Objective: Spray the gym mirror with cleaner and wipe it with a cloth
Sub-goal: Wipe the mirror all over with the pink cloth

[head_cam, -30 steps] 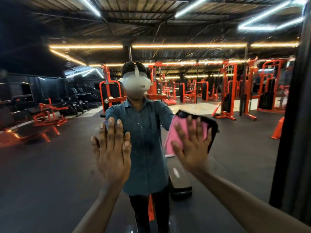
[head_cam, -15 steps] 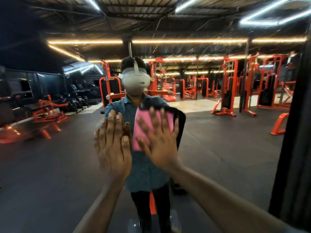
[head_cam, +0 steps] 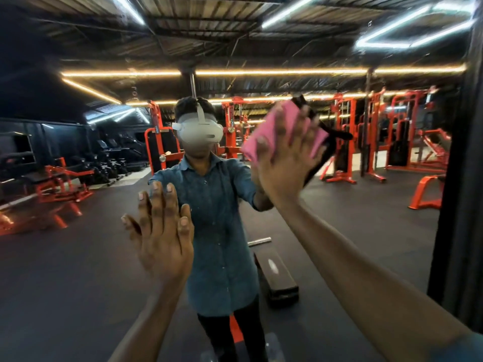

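Note:
The gym mirror fills almost the whole view and reflects me and the gym behind. My right hand presses a pink cloth flat against the glass with straight, spread fingers, up and to the right of centre. A black cloth layer shows behind the pink one in the reflection. My left hand lies flat on the glass lower down, left of centre, fingers straight. No spray bottle is in view.
A dark mirror frame or pillar runs down the right edge. The reflection shows orange gym machines, a black bench on the dark floor and ceiling strip lights.
My right hand swept the pink cloth left to the middle of the glass, then up and to the right. My left hand stayed flat in about the same spot.

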`<state>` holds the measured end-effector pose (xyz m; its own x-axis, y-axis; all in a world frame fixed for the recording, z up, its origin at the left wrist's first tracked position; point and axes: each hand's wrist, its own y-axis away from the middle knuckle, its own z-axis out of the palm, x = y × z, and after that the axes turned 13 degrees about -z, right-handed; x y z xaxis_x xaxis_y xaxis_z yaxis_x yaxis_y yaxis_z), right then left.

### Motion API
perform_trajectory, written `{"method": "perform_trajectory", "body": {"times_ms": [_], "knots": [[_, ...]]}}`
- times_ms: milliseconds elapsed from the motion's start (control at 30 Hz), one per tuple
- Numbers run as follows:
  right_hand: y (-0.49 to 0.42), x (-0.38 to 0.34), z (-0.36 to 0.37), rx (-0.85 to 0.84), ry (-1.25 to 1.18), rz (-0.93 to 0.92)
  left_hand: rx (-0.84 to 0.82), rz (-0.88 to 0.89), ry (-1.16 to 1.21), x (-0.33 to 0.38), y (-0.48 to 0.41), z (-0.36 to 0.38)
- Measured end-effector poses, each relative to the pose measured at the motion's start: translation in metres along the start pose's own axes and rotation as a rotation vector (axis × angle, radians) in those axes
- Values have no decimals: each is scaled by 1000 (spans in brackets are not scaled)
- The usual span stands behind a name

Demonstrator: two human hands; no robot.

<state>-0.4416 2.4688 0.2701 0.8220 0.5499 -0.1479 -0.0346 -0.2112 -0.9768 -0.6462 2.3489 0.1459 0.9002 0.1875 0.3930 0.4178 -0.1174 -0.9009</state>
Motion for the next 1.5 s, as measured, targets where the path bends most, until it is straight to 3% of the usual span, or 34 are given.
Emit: {"method": "perform_trajectory", "body": {"times_ms": [167, 300, 433, 633, 700, 767, 867, 967, 1100, 1200, 1333, 1400, 1500], "knots": [[40, -78, 8, -101, -70, -302, -38, 4, 33, -7, 0, -1], [142, -74, 16, -215, -202, -407, -73, 32, 22, -14, -2, -3], [180, -38, 15, -226, -139, -304, -84, 38, -12, -12, -2, -6], [48, -34, 6, -20, -100, 68, -148, 52, -11, -12, -2, -12], [12, -57, 7, -8, -80, -11, -131, 46, 0, -11, -2, -12], [5, -83, 10, -45, -55, -201, -116, 37, 27, -10, -1, -11], [46, -103, 13, -166, -134, -501, -125, 30, 77, -14, -1, -11], [110, -78, 15, -268, -209, -591, -164, 26, 92, -17, -2, -13], [146, -22, 13, -243, -156, -468, -140, 42, 72, -17, -3, -17], [95, -12, 9, -155, -99, -264, -135, 40, 36, -15, -1, -18], [10, -53, 5, -22, -48, -47, -179, 46, 74, -12, -3, -26], [9, -83, 6, -53, -79, -162, -173, 48, 80, -20, -5, -34], [73, -115, 14, -185, -175, -511, -109, -31, 39, -47, -9, -47]]}}
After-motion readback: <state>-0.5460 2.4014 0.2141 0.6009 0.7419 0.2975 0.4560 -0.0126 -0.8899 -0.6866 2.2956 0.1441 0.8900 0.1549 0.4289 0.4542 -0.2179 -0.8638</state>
